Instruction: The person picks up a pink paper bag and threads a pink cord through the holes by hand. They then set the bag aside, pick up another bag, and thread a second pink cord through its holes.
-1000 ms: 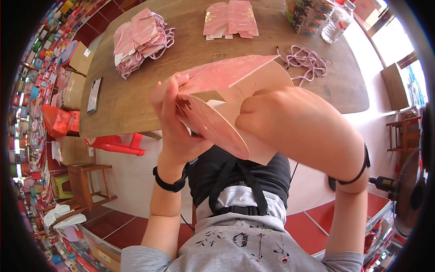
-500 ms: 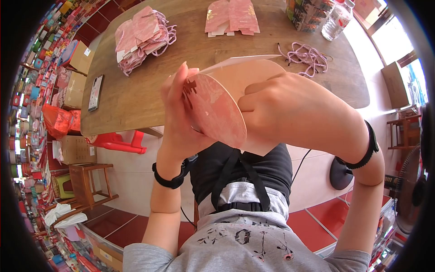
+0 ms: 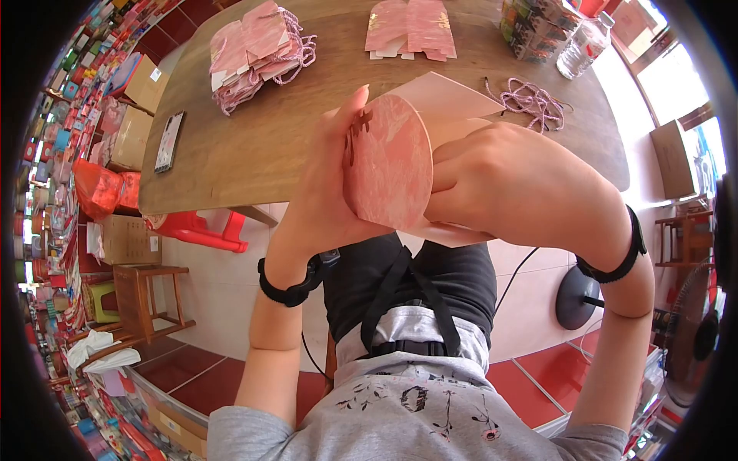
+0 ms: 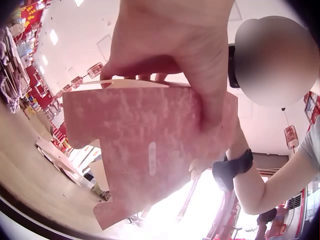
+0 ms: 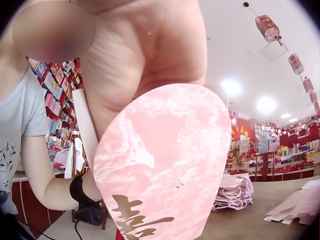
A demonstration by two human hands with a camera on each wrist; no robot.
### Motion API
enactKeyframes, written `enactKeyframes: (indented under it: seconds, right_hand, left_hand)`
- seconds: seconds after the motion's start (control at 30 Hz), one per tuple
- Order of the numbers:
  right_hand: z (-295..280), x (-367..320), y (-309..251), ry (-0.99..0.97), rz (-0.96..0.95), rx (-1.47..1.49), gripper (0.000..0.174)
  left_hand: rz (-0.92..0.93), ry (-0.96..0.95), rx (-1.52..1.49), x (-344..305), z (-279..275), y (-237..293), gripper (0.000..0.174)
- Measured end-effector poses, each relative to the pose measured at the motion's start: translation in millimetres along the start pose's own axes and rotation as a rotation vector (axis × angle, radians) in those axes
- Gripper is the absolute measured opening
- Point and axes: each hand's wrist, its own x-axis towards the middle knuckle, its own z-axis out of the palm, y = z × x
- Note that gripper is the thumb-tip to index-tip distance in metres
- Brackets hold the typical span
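A pink marbled paper gift bag (image 3: 392, 169), its top flap rounded, is held up in front of the person's lap. The left hand (image 3: 327, 184) grips its left side, thumb and fingers on either side of the paper in the left wrist view. My right hand (image 3: 492, 177) reaches into the bag's open side with bent fingers; their tips are hidden inside, and I cannot tell whether they pinch anything. Gold lettering shows on the rounded flap (image 5: 165, 140) in the right wrist view. A notched lower edge and a slot appear on the bag's panel (image 4: 135, 125) in the left wrist view.
On the wooden table (image 3: 330, 84) lie a stack of pink bags with cords (image 3: 257, 54), a flat pink bag (image 3: 410, 31), loose twisted cords (image 3: 534, 104) and a phone (image 3: 170, 142). A clear bottle (image 3: 584, 46) stands at the back right. Below the table's left edge is a red stool (image 3: 204, 230).
The bag has turned so its rounded flap faces the head camera more squarely. Both hands have shifted slightly right with it, the right hand's fingers staying inside.
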Motion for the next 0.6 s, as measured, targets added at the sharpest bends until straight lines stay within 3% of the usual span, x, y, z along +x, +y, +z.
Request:
enactKeyframes:
  seconds: [0.1,0.5,0.57,0.6]
  right_hand:
    - [-2.6,2.0,0.6,0.021,-0.017,0.081,0.018]
    - [8.2,6.8,-2.9,-0.076,-0.004,0.042,0.008]
    - [35.4,9.6,-1.8,0.394,-0.064,0.133,0.011]
    - [21.0,10.7,-4.8,0.394,-0.066,0.131,0.011]
  left_hand:
    - [-0.003,-0.011,-0.058,1.6,0.1,0.6,0.109]
    - [-0.095,-0.083,-0.197,2.4,-1.6,8.1,0.104]
    - [-0.057,-0.188,-0.174,8.0,0.3,19.3,0.106]
    - [-0.055,-0.186,-0.173,7.0,-1.0,19.4,0.106]
